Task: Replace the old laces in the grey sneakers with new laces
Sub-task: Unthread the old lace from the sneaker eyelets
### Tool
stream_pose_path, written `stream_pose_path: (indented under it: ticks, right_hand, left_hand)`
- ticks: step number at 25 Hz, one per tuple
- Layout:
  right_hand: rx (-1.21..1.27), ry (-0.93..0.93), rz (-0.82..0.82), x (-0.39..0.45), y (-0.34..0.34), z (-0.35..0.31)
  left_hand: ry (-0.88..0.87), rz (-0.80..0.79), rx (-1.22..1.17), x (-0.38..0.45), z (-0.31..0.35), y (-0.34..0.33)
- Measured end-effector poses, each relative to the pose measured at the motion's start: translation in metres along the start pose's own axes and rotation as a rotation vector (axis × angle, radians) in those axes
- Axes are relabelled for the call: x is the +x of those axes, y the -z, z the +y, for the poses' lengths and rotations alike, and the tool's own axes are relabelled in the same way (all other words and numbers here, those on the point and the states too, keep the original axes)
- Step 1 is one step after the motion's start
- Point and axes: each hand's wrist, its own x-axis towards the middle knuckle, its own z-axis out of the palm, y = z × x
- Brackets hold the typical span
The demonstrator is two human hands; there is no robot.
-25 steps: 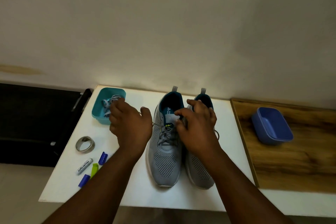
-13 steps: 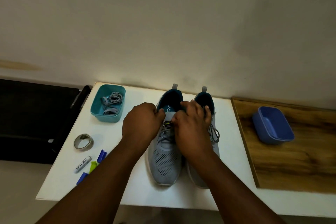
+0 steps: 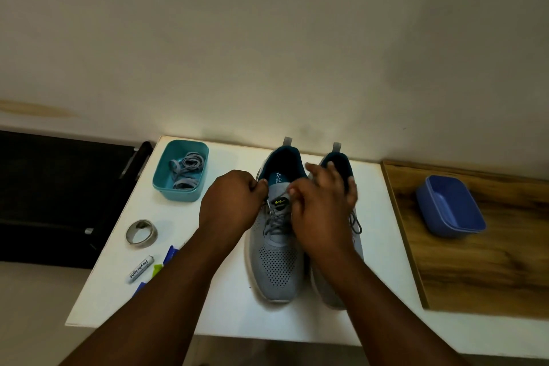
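Head view. Two grey sneakers, knit uppers with perforated toe panels, teal linings, white soles, grey heel tabs, stand side by side with toes toward the viewer on a white table (image 3: 377, 187). The left sneaker (image 3: 274, 261) carries a grey round lace (image 3: 276, 221) through its eyelets and a yellow mark on the tongue; the right sneaker (image 3: 337, 166) is largely covered by the forearm, a loop of its dark lace (image 3: 356, 224) showing at its 3 o'clock side. The left hand (image 3: 231, 206), fingers curled, pinches the lace end at the collar's 9 o'clock edge; the right hand (image 3: 322, 211) pinches the lace at the tongue's 3 o'clock edge, its remaining fingers spread over the right sneaker's opening. At 10 o'clock from the shoes, a teal rounded plastic tub (image 3: 162, 175) holds coiled flat grey laces (image 3: 187, 169). At 8 o'clock lie a roll of grey tape (image 3: 141, 232), a white cylinder printed "Heybright" (image 3: 141, 269), and blue and green clips (image 3: 165, 261), partly hidden by the left forearm. At 3 o'clock, a blue rounded tub (image 3: 450, 206) rests on a wood-grain board (image 3: 490, 270).
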Motion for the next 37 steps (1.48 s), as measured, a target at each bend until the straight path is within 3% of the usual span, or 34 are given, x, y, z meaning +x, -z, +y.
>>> stream_pose_path:
  ticks: [2,4,6,8,10,12,14,16,17,19,21,22,24,27,30,33,37]
  right_hand:
    - [-0.02,-0.201,0.15,0.006,0.021,0.025]
    - [-0.181,-0.339,0.13,0.011,0.037,0.047]
    - [-0.225,-0.258,0.0,0.009,0.035,0.039]
    - [-0.132,0.025,-0.113,0.002,0.016,0.011]
    - [-0.134,0.176,-0.203,-0.002,-0.004,-0.013]
    - [-0.088,0.111,-0.189,0.001,-0.001,-0.016]
    - [-0.052,-0.05,-0.049,0.009,0.019,0.003]
    - [-0.214,-0.172,0.05,0.018,0.057,0.028]
    - [-0.309,-0.201,-0.012,0.023,0.078,0.037]
    - [-0.421,-0.173,-0.366,0.028,0.111,0.045]
    - [-0.43,-0.086,-0.664,0.024,0.12,0.038]
    - [-0.417,-0.043,-0.717,0.021,0.117,0.034]
    - [-0.361,0.021,-0.663,0.019,0.101,0.026]
    - [-0.157,0.011,-0.452,0.02,0.069,0.013]
    - [-0.063,0.05,-0.392,0.013,0.038,0.006]
    - [-0.054,0.042,-0.349,0.012,0.024,0.012]
    - [-0.022,0.031,-0.306,0.013,0.021,0.018]
  left_hand:
    - [0.015,0.011,-0.009,0.0,0.0,-0.001]
    - [0.016,0.017,0.008,-0.003,0.003,-0.002]
    - [0.015,0.02,0.005,-0.003,0.004,-0.001]
    - [0.013,0.005,-0.01,-0.002,0.004,0.0]
    - [0.008,-0.01,-0.008,-0.001,0.005,0.0]
    - [0.004,-0.01,-0.007,-0.002,0.003,0.0]
    - [0.02,-0.012,-0.014,0.0,0.0,0.001]
    - [0.051,-0.014,0.004,0.001,-0.001,0.002]
    - [0.062,-0.009,0.019,0.0,0.0,0.002]
    - [0.038,0.044,0.013,-0.005,0.005,0.001]
    - [-0.086,0.111,0.014,-0.009,0.009,-0.002]
    - [-0.162,0.122,0.047,-0.01,0.011,-0.004]
    - [-0.271,0.09,0.13,-0.012,0.016,-0.004]
    - [-0.315,-0.061,0.234,-0.015,0.02,-0.012]
    - [-0.33,-0.101,0.274,-0.015,0.021,-0.015]
    - [-0.301,-0.018,0.332,-0.014,0.019,-0.01]
    - [-0.116,0.255,0.345,-0.017,0.009,0.001]
